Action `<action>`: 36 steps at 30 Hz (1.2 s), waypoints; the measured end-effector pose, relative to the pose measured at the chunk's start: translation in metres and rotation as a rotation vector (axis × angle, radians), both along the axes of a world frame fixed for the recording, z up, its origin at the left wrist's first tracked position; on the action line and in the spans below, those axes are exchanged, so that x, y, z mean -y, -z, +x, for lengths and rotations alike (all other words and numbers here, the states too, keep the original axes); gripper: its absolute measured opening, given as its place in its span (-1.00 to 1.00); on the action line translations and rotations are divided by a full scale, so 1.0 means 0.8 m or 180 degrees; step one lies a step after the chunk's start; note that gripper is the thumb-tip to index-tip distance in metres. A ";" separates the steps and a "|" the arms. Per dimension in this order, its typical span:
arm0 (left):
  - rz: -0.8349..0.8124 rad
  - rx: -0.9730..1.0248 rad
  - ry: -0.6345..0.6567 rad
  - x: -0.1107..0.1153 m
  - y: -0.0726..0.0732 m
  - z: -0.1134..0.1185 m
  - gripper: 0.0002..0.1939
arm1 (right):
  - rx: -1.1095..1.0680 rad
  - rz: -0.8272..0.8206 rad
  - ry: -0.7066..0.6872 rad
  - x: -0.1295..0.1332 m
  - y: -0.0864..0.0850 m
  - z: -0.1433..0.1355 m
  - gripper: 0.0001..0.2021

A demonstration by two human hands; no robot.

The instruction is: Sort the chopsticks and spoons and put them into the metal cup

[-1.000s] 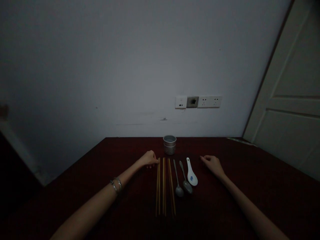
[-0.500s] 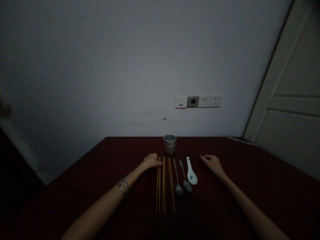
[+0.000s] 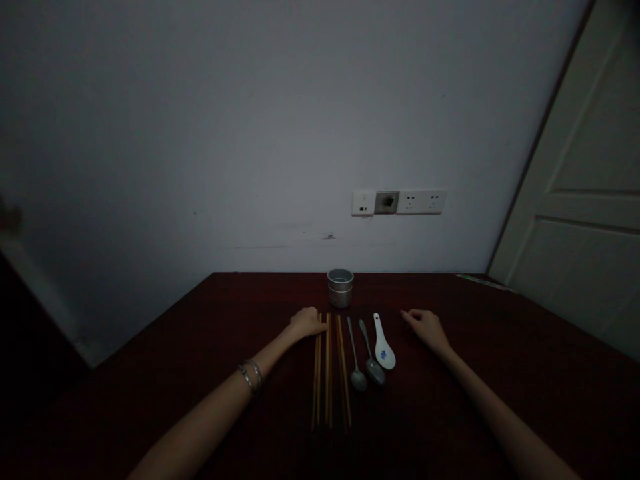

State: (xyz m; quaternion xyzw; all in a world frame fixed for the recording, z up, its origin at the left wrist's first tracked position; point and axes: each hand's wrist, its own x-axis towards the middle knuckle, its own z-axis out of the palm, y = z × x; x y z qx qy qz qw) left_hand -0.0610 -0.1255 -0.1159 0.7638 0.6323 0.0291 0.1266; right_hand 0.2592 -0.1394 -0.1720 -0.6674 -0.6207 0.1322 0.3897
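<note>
"Six yellowish chopsticks, by my count, in three pairs on the dark red surface."

"And the left hand?"

"At the far ends of the leftmost pair, its thumb lying across them and pointing at the middle pair. The fingers are hidden beneath, so I can't tell whether that grip is clamped on a stick."

"The right hand?"

"Low over the other side, just apart from the white spoon with the blue mark. Its fingers are loosely bent; whether that grip's tips meet, I can't make out in this dim light."

"Two more spoons there, surely?"

"Yes, a thin-handled metal spoon next to the sticks, then a broader metal spoon, bowls towards the person."

"And behind?"

"A grey metal cup, upright, beyond the chopsticks' far ends, near the wall."
</note>
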 end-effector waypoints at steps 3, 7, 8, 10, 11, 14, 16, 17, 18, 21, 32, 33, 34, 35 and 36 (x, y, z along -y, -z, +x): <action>0.0134 -0.0063 -0.0038 0.003 0.000 0.005 -0.60 | -0.0026 -0.0030 0.0005 0.000 0.000 0.000 -0.57; 0.0217 -0.0102 -0.0076 0.004 0.003 0.009 -0.64 | -0.0073 -0.0070 -0.0027 0.000 0.001 0.001 -0.57; 0.0235 -0.0078 -0.0082 0.003 0.005 0.008 -0.64 | -0.0086 -0.0061 -0.0024 0.000 0.001 0.001 -0.57; 0.0280 -0.0005 -0.0098 0.000 0.008 0.007 -0.62 | -0.0112 -0.0042 -0.0015 0.000 0.000 0.000 -0.57; 0.0298 0.0030 -0.0118 -0.002 0.009 0.005 -0.62 | -0.0122 -0.0033 -0.0010 0.000 0.000 0.000 -0.58; 0.0365 0.0132 -0.0122 -0.007 0.003 0.002 -0.65 | -0.0132 -0.0023 0.0001 0.001 -0.002 -0.002 -0.58; 0.0459 0.0227 -0.0106 -0.009 -0.010 0.000 -0.68 | -0.0116 -0.0026 0.0002 0.002 -0.002 -0.002 -0.58; 0.0522 0.0295 -0.0098 -0.010 -0.020 0.000 -0.69 | -0.0104 -0.0033 -0.0002 0.002 -0.002 -0.002 -0.58; 0.0598 0.0375 -0.0097 -0.011 -0.032 0.000 -0.71 | -0.0089 -0.0041 -0.0008 0.002 -0.002 -0.002 -0.58; 0.0854 0.0686 -0.0121 -0.011 -0.073 0.001 -0.71 | -0.0017 -0.0015 -0.0012 0.001 -0.002 0.000 -0.58; 0.2275 0.1441 0.0009 0.016 -0.154 0.010 -0.77 | -0.0584 -0.0097 -0.0101 -0.006 0.003 -0.001 -0.56; 0.2311 0.1442 0.0011 0.019 -0.151 0.012 -0.78 | -0.0642 -0.0100 -0.0123 -0.006 0.002 -0.002 -0.56; 0.2328 0.1421 0.0012 0.021 -0.148 0.013 -0.78 | -0.0691 -0.0104 -0.0145 -0.006 0.000 -0.002 -0.56; 0.2330 0.1383 0.0015 0.022 -0.145 0.014 -0.78 | -0.0738 -0.0105 -0.0152 -0.005 -0.003 -0.003 -0.56; 0.2322 0.1332 0.0019 0.023 -0.141 0.016 -0.78 | -0.0780 -0.0090 -0.0136 -0.004 -0.007 -0.004 -0.56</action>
